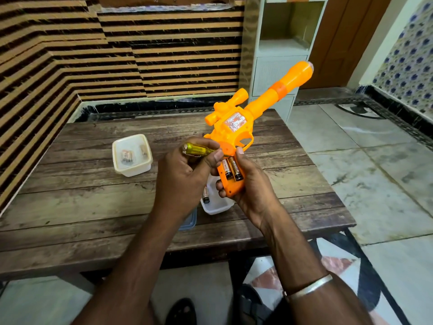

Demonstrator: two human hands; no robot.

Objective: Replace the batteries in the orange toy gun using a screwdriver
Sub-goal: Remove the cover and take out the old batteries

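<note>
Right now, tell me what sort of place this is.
Probably a room in a home: a worn wooden table on a tiled floor, with a white drawer cabinet beside a wooden door.

Over table (82, 202), toy gun (236, 127) with barrel toward far right, two batteries (232, 169) side by side in its grip; screwdriver (198, 150) just left of it; first tub (132, 156) on table at left, second tub (218, 205) beneath grip.

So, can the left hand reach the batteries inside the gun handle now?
Probably yes: the batteries lie uncovered in the toy gun, right beside the left hand. But that hand grips the screwdriver, so it is not free.
</note>
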